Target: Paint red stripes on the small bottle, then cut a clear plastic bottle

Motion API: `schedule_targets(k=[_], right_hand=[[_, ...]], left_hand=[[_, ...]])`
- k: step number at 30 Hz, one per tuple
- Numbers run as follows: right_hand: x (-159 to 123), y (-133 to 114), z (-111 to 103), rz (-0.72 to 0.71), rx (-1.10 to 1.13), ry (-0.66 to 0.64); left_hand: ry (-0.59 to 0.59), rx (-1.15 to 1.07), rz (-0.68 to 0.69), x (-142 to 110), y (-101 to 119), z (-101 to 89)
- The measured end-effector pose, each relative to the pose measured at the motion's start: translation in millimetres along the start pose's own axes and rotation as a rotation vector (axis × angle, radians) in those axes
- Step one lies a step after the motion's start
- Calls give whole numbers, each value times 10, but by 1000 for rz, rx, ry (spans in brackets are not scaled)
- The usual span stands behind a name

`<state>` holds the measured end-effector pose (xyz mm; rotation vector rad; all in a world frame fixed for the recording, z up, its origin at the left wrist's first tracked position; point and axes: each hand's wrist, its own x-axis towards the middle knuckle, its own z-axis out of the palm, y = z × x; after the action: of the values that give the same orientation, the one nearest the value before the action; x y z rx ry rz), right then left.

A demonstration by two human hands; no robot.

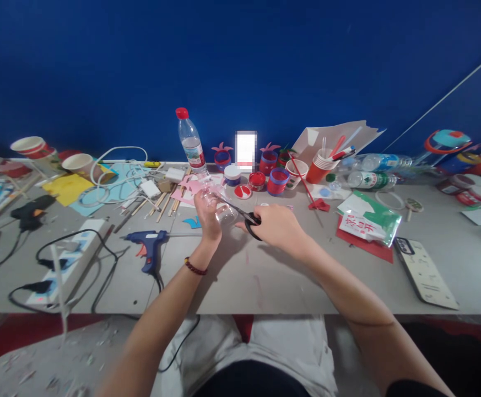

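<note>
Near the middle of the table, my left hand [208, 214] is wrapped round a clear plastic bottle piece [225, 213], which is see-through and hard to outline. My right hand [279, 227] grips a pair of scissors [249, 216] by the dark handles. The blades point up and left, against the clear plastic; whether they are through it I cannot tell. Left of my wrist lies a blue hot glue gun [149, 245]. Behind my left hand stand a red-capped bottle [191, 144] and pink paper [187, 190] with cut-out shapes.
On the left are a white power strip [73, 259] with cables, a black glue gun [31, 212] and wooden sticks [161, 204]. Paint jars [257, 181] and red paper cups [320, 167] stand at the back. To the right lie a plastic packet [368, 220] and a phone [426, 273].
</note>
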<state>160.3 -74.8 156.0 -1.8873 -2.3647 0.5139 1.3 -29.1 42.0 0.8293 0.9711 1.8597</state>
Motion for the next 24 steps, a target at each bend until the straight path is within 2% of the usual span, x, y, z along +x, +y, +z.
schedule_targets(k=[6, 13, 19, 24], right_hand=[[22, 35, 67, -18, 5, 64], [79, 26, 147, -29, 32, 94], [126, 17, 246, -17, 8, 127], [203, 38, 312, -66, 145, 112]], left_hand=[[-19, 58, 43, 19, -50, -42], [48, 150, 177, -40, -57, -17], [97, 250, 205, -88, -58, 7], [135, 327, 270, -78, -44, -41]])
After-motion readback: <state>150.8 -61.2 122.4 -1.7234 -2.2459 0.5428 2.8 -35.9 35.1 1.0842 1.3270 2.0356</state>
